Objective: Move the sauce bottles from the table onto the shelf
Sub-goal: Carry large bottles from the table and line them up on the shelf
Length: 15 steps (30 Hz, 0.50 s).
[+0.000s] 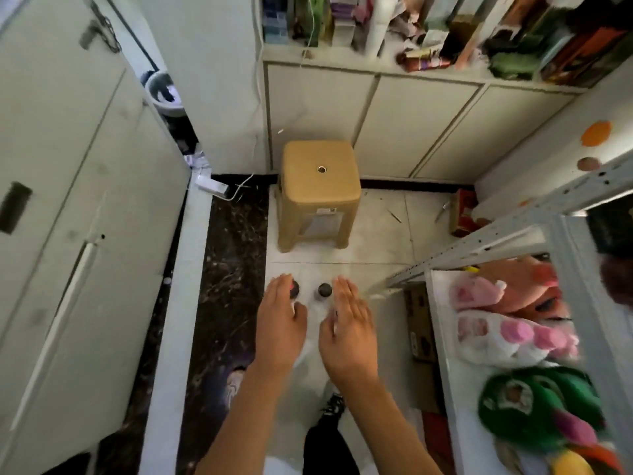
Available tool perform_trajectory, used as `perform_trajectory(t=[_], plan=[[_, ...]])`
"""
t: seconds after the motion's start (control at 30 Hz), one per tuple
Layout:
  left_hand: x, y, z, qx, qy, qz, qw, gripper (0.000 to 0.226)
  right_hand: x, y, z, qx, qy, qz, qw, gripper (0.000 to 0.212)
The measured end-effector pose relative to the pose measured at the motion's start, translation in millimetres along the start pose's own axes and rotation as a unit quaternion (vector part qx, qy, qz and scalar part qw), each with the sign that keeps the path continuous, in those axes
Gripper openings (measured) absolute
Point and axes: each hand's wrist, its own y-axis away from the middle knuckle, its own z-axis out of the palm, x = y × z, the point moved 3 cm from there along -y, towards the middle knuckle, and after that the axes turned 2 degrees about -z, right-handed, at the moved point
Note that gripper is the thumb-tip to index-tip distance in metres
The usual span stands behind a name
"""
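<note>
— Two dark bottle caps are all you can see; what hides the rest?

— Your hands: left hand and right hand, fingers straight, flank them (bodies blurred, surface unclear). Beyond stands a tan stool; the shelf with plush toys sits right.

Head camera looks steeply down, close above both outstretched forearms.
</note>
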Motion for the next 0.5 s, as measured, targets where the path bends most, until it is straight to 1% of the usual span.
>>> perform_trajectory(t=[0.13, 0.2, 0.27, 0.33, 0.4, 0.5], plan=[[-64.6, -7.2, 54.7, -0.018, 0.042, -0.065, 0.997, 0.046, 38.4, -6.1, 58.2, -0.077, -0.005, 0.036, 0.996, 0.059], [-93.6, -9.0, 81.7, -0.026, 0.045, -0.090, 0.995, 0.040, 60.4, -8.4, 86.9, -0.118, -0.001, 0.056, 0.991, 0.059], [-120.6, -10.4, 114.2, -0.039, -0.002, -0.111, 0.993, 0.042, 86.6, -12.4, 120.1, -0.144, 0.003, 0.068, 0.987, 0.060], [-145.3, -7.4, 150.5, -0.093, -0.101, -0.123, 0.983, 0.049, 115.3, -13.0, 153.6, -0.166, 0.003, 0.088, 0.982, 0.061], [-167.5, -3.6, 186.0, -0.148, -0.170, -0.120, 0.967, 0.053, 145.0, -13.0, 181.5, -0.187, 0.006, 0.103, 0.977, 0.061], [-202.3, -8.3, 234.2, -0.159, -0.211, -0.110, 0.958, 0.057, 193.6, -12.2, 225.9, -0.237, 0.031, 0.110, 0.965, 0.061]])
